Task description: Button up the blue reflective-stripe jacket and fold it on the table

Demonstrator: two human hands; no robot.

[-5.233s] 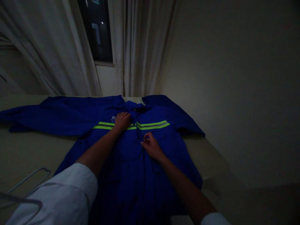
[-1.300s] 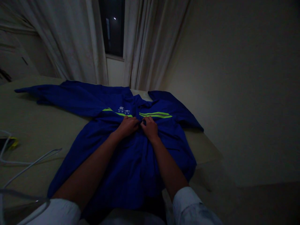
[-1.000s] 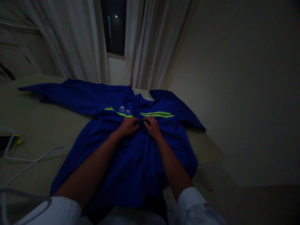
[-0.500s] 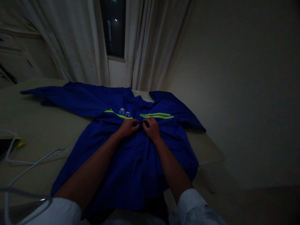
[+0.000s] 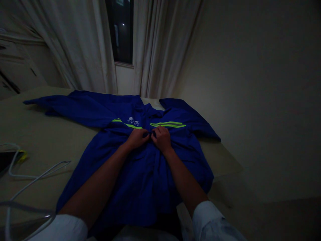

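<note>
Together, left hand point(image 5: 136, 139), right point(image 5: 162, 139), on jacket point(image 5: 135, 190)

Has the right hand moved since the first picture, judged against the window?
Yes: against the window, the right hand has moved forward, nearer the blue jacket's collar.

The beige table point(image 5: 37, 134) holds a blue jacket point(image 5: 140, 201) (and wire hanger point(image 5: 50, 171)).

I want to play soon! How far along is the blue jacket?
Done: the blue jacket lies flat, both sleeves spread out. In hand: the left hand and right hand pinch its front edges together, just under the yellow-green stripes. Left: the white wire hanger lies beside it with nothing on it.
</note>
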